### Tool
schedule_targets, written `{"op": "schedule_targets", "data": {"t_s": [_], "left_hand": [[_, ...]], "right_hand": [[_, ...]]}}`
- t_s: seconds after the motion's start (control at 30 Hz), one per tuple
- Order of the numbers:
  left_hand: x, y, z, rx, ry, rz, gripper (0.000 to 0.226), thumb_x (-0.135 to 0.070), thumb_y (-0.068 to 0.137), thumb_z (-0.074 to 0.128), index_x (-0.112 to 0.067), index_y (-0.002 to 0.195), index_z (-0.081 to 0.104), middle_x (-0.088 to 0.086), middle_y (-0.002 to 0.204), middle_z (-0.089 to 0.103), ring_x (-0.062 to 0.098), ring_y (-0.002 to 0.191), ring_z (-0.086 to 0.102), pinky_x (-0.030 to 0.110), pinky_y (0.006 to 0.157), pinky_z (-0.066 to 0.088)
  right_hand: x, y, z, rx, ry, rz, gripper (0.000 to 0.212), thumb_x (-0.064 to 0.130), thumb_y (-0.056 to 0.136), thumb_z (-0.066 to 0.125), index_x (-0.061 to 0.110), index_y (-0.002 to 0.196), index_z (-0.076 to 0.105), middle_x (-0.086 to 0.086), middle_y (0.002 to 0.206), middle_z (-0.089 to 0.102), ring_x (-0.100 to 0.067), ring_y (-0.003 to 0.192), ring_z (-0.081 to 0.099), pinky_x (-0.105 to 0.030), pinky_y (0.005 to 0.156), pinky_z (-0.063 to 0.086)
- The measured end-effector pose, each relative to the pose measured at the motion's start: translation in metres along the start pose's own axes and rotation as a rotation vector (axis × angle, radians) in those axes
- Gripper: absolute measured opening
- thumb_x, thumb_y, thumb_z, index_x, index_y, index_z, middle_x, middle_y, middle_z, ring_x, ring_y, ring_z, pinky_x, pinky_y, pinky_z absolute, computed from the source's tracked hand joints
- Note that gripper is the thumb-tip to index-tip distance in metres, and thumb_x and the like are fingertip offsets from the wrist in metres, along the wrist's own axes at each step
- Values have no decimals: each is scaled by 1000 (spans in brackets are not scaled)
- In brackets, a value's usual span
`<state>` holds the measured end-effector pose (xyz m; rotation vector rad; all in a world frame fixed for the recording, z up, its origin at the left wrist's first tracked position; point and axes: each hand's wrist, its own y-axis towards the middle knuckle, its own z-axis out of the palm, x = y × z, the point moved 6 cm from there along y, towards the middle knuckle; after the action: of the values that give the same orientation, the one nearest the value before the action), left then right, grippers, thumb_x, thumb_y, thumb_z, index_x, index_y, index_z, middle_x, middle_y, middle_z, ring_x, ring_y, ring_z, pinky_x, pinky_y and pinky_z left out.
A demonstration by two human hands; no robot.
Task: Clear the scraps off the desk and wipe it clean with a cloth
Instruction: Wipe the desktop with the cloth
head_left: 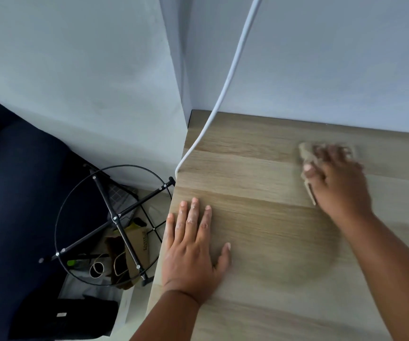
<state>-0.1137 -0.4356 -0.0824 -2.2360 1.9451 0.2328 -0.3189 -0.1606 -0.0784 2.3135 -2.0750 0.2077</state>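
- The right hand [337,178] presses a beige cloth [307,158] against the desk [260,230] near its back edge, fingers spread over it; motion blur hides whether they curl round it.
- The left hand [193,244] lies flat, fingers straight, bracing by the near-left edge.
- Wiping well likely calls for even pressure and overlapping strokes.
- Left of the cloth, a white cable [223,94] drapes over the desk's edge and could snag.
- Below the left hand, a wire basket [105,225] holds scraps.

Room corner, pale walls, even soft light.
Pale wall [321,57] spans 12 to 2 o'clock; a white cable [233,70] hangs down it. Black wire basket [105,225] holding clutter at 8 o'clock, on a light floor [154,200]; dark blue furniture [14,193] at 9 o'clock.
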Motion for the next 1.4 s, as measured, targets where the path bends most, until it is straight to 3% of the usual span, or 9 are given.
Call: {"op": "schedule_targets", "data": {"t_s": [0.1, 0.17, 0.4, 0.6, 0.73, 0.87, 1.03, 1.23, 1.4], "left_hand": [[2, 0, 2, -4, 11, 0, 82, -62, 90, 49, -14, 157, 39, 9, 170, 20, 26, 159, 8, 55, 125, 19], [2, 0, 3, -4, 20, 2, 82, -62, 90, 47, -14, 156, 39, 9, 170, 20, 26, 159, 8, 55, 125, 19], [3, 0, 7, 11, 47, 1, 84, -63, 91, 46, -15, 159, 34, 9, 170, 16, 24, 159, 3, 54, 126, 16], [4, 0, 6, -11, 19, 5, 84, -63, 90, 46, -15, 158, 35, 8, 170, 18, 24, 159, 5, 54, 126, 15], [3, 0, 8, -4, 30, 2, 84, -63, 90, 45, -16, 159, 34, 8, 170, 17, 24, 159, 3, 53, 127, 13], [4, -1, 9, -8, 37, 8, 84, -63, 91, 44, -16, 159, 33, 8, 171, 16, 24, 160, 1, 53, 127, 12], [3, 0, 8, -6, 59, 11, 83, -64, 92, 41, -16, 159, 32, 8, 171, 15, 23, 159, 0, 52, 128, 11], [4, -1, 5, 3, 50, 0, 83, -64, 92, 42, -18, 160, 30, 7, 171, 15, 20, 159, -1, 50, 128, 9], [2, -2, 0, 0, 35, 0, 83, -64, 91, 40, -17, 159, 34, 8, 170, 20, 21, 159, 5, 49, 128, 10]], "right_hand": [[-4, 26, -5, -34, 14, 341, 61, 45, 101, 32, 7, 146, 47, -18, 156, 38, -44, 146, 31, -66, 113, 29], [29, 42, -1, -16, 59, 405, 60, 42, 103, 34, 10, 153, 38, -19, 163, 29, -46, 150, 22, -68, 118, 20], [189, 47, 16, 77, 52, -99, 70, 54, 95, 30, 21, 157, 28, -15, 169, 18, -40, 155, 13, -61, 122, 16], [139, -24, 17, 70, 49, -435, 65, 53, 98, 51, 21, 154, 41, -5, 164, 35, -33, 153, 27, -56, 123, 20], [38, -59, 9, 37, 32, -252, 67, 58, 97, 37, 18, 149, 50, -7, 162, 40, -33, 151, 32, -56, 120, 28], [-52, -53, -3, -19, 9, 123, 68, 55, 97, 32, 14, 149, 46, -16, 160, 38, -40, 147, 34, -58, 115, 34], [-30, 5, 0, -6, 78, 467, 65, 54, 101, 32, 20, 157, 32, -18, 166, 24, -45, 153, 16, -67, 119, 18], [95, 0, 15, 32, 54, -23, 70, 56, 95, 43, 21, 156, 35, -11, 167, 27, -40, 153, 19, -61, 122, 15], [82, -83, 20, 92, 40, -339, 68, 57, 98, 36, 22, 156, 38, -3, 167, 29, -33, 155, 20, -56, 125, 16]]}}
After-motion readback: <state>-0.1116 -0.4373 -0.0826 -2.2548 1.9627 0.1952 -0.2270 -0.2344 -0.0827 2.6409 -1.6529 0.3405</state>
